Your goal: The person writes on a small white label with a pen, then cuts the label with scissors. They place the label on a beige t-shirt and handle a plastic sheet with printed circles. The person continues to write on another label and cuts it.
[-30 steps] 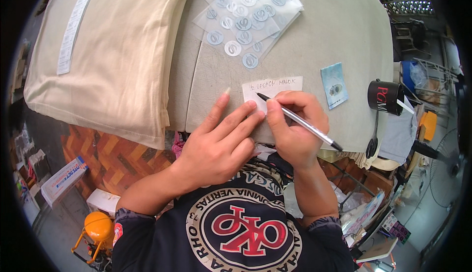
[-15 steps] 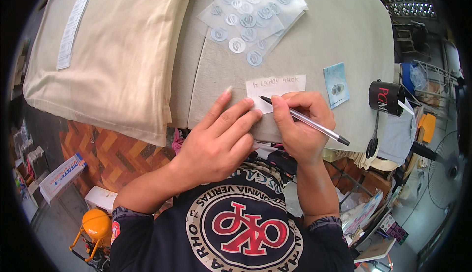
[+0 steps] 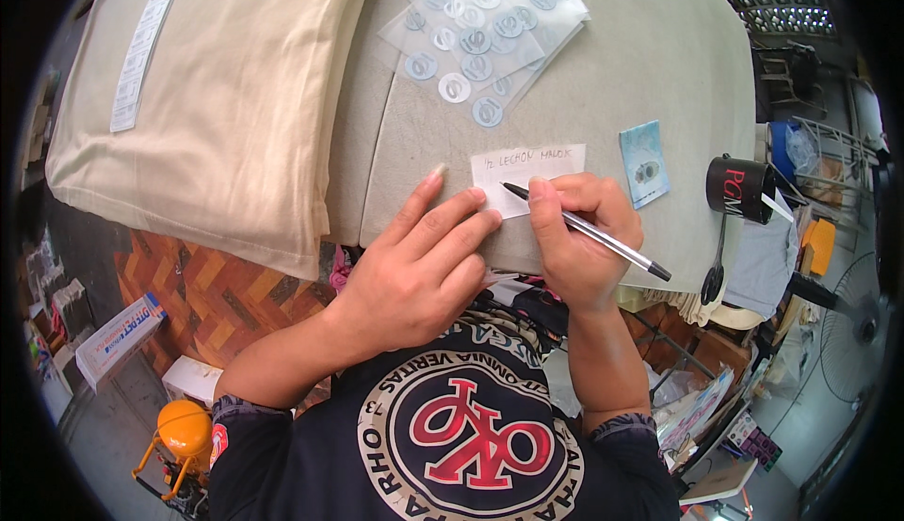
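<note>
A ballpoint pen [image 3: 610,240] with a clear barrel and black ends is pinched between the thumb and fingers of my right hand [image 3: 586,234]. Its tip meets a small white slip of paper [image 3: 551,174], which bears a handwritten line along its top. My left hand [image 3: 414,256] lies flat with its fingers stretched out, and two fingertips press the slip's left edge to the table [image 3: 650,79]. Just right of the slip lies a small light-blue printed packet [image 3: 644,165]. Part of the slip's lower side is hidden behind my right hand.
Translucent sheets with round grey stickers [image 3: 485,36] lie at the table's far side. Folded beige cloth [image 3: 217,97] with a long white paper strip [image 3: 151,41] covers the left. A black mug [image 3: 737,188] and black-handled scissors [image 3: 714,276] are at the right edge, near a fan [image 3: 852,323].
The pen tip has shifted slightly to the right on the slip, along with my right hand's thumb. My left hand stays in place.
</note>
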Demonstrator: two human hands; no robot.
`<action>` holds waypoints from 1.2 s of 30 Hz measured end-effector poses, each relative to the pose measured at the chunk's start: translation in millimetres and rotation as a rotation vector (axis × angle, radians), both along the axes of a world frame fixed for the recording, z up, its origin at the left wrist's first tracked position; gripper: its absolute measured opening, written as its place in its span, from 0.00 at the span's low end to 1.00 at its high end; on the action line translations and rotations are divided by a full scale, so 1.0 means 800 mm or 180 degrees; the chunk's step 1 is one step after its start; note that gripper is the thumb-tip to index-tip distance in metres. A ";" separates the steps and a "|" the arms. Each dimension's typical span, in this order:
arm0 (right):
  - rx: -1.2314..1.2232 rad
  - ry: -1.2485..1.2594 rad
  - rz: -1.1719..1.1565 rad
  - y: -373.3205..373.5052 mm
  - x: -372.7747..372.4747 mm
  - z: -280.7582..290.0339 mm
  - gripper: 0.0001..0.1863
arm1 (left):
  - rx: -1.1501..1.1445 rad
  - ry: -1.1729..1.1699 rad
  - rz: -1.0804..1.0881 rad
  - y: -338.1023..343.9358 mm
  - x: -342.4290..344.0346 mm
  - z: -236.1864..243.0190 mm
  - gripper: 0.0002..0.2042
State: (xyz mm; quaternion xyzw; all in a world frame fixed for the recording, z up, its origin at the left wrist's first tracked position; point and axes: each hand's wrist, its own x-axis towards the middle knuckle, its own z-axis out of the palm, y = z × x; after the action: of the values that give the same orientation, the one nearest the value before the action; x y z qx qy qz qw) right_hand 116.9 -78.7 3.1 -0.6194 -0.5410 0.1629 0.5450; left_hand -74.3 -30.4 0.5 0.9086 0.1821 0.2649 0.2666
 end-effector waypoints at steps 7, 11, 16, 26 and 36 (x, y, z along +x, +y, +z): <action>-0.0118 -0.0133 -0.0086 -0.002 -0.005 0.010 0.11 | 0.0012 -0.0015 -0.0002 0.001 0.000 0.000 0.13; 0.0209 -0.0198 -0.0013 0.000 -0.008 0.012 0.11 | 0.0001 -0.0075 0.0026 0.001 0.001 -0.001 0.13; 0.0068 -0.0282 0.0084 0.005 -0.006 0.006 0.12 | -0.0049 -0.0069 -0.0013 0.002 0.000 -0.001 0.13; 0.0023 -0.0340 0.0109 0.006 -0.005 0.005 0.13 | -0.0159 -0.0108 -0.0036 0.004 -0.001 -0.002 0.13; 0.0116 -0.0498 0.0036 0.003 -0.004 0.007 0.13 | -0.0170 -0.0087 -0.0054 0.005 -0.002 0.000 0.14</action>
State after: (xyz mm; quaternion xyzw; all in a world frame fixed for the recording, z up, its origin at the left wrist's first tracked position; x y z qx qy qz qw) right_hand 114.0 -75.9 8.6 -0.6171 -0.5883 0.1072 0.5114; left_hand -75.7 -26.6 0.7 0.8990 0.1778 0.2701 0.2955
